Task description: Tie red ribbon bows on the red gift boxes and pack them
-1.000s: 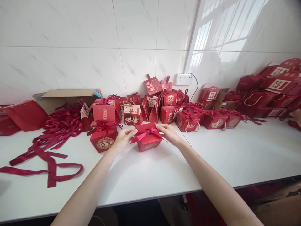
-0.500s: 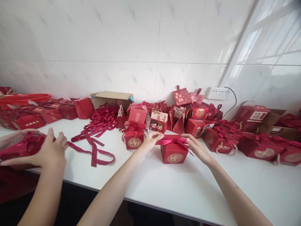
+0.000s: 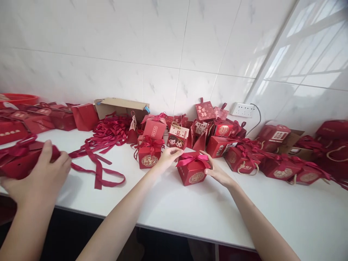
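Note:
A small red gift box (image 3: 192,174) with a gold emblem and a pink-red ribbon bow (image 3: 193,158) on top stands on the white table (image 3: 190,214). My left hand (image 3: 168,157) pinches the bow's left end. My right hand (image 3: 216,172) holds the box's right side, fingers curled against it. Just left of my left hand stands a finished red box with gold characters (image 3: 149,157).
Another person's hand (image 3: 40,177) at the left grips a red box (image 3: 21,159). Loose red ribbons (image 3: 100,145) lie behind it. Several red boxes and bags line the tiled wall, with a cardboard box (image 3: 121,107) and a wall socket (image 3: 241,109).
The view has swung left, bringing the other person's hand into sight. My right hand has dropped from the bow to the box's side. The box is slightly turned.

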Motion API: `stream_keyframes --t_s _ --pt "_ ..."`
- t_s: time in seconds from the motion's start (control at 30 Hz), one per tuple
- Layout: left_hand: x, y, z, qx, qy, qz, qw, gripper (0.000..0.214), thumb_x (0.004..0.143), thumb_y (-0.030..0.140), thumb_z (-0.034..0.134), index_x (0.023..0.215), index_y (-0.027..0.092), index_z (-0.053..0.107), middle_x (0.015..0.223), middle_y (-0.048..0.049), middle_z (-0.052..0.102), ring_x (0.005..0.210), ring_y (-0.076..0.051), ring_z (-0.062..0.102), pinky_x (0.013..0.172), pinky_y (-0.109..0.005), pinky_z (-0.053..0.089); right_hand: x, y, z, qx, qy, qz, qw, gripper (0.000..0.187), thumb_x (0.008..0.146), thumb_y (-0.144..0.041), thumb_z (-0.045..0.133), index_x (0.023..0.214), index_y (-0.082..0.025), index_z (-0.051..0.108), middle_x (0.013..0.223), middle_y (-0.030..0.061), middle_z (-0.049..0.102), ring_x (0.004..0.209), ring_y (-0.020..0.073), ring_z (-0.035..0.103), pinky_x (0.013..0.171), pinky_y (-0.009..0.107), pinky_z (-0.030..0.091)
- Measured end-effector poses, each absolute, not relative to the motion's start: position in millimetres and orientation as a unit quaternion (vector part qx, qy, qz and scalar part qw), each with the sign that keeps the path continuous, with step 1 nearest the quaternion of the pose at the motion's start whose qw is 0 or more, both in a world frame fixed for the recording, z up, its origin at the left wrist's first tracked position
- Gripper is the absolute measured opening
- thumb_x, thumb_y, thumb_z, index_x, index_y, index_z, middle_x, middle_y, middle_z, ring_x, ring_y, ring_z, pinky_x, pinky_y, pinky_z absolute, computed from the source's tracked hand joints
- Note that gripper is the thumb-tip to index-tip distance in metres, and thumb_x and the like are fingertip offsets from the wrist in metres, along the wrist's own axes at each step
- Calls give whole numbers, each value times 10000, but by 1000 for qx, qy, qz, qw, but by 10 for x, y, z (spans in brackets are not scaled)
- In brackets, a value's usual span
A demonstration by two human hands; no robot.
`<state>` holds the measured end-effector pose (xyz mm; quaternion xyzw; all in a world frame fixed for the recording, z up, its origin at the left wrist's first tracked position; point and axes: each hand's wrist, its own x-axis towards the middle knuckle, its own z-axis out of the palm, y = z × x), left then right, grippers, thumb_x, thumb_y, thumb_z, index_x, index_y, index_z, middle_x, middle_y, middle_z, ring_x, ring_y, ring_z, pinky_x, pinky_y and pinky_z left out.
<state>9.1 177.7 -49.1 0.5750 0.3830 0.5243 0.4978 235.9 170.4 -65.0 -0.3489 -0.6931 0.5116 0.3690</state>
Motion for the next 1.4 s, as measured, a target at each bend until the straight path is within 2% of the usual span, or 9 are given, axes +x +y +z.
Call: stream_keyframes --t_s 0.2,0.33,0.43,0.57,0.73,0.8,0.97,1.2,1.4 --pt "-149 1543 -239 553 371 529 526 294 883 336 525 1111 152 556 1104 -73 589 930 -178 597 793 -367 524 2331 1684 -627 -349 -695 518 356 1158 559 -514 801 1444 -245 105 1393 143 390 1274 318 402 1071 498 294" --pt "-649 1390 37 525 365 539 549 108 830 226 591 921 255 643 1026 -82 650 1087 -241 568 671 -336 557 2321 1688 -637 -353 -705 503 354 1139 563 -400 823 1436 -255 105 1398 136 375 1277 305 398 1063 492 309" --pt "-870 1442 128 398 353 538 654 201 719 73 655 834 238 644 944 -86 665 1178 -295 526 545 -321 562 2312 1693 -647 -356 -712 485 363 1104 559 -358 827 1422 -252 146 1383 133 392 1286 302 384 1064 490 309" --pt "-1012 1489 107 354 327 503 717 337 630 -10 688 827 258 637 976 -71 675 1200 -290 516 561 -300 578 2292 1694 -662 -358 -709 478 374 1076 558 -352 830 1408 -254 178 1349 127 430 1262 297 415 1047 484 336" --pt "-1176 1141 191 258 331 574 703 353 719 119 664 1022 288 596 940 -33 671 932 -227 668 387 -242 538 2233 1677 -674 -351 -699 490 384 1052 560 -381 832 1394 -259 203 1324 117 456 1224 286 455 1019 475 373" --pt "-978 1093 173 320 375 556 669 300 757 169 640 1030 284 595 855 -15 673 772 -172 685 351 -185 484 2199 1668 -682 -349 -701 481 394 1040 555 -380 836 1384 -256 220 1336 117 442 1229 285 446 1025 471 365" --pt "-35 1523 -198 419 363 549 626 336 573 305 808 823 190 617 520 67 527 325 -39 445 229 -107 147 2135 1653 -707 -324 -694 496 409 1045 552 -383 837 1380 -275 209 1313 113 456 1224 286 449 998 469 397" --pt "49 1738 -390 471 338 541 609 396 548 365 807 829 178 599 497 101 461 282 8 301 258 -118 181 2153 1642 -697 -323 -697 512 383 1085 553 -365 840 1403 -280 171 1365 115 417 1237 297 443 1026 503 362" --pt "7 1661 -314 497 311 512 628 303 579 327 755 796 177 606 575 53 526 345 -37 412 259 -138 207 2170 1658 -713 -316 -707 512 371 1070 589 -368 824 1411 -270 145 1408 124 370 1261 290 417 1039 496 347"
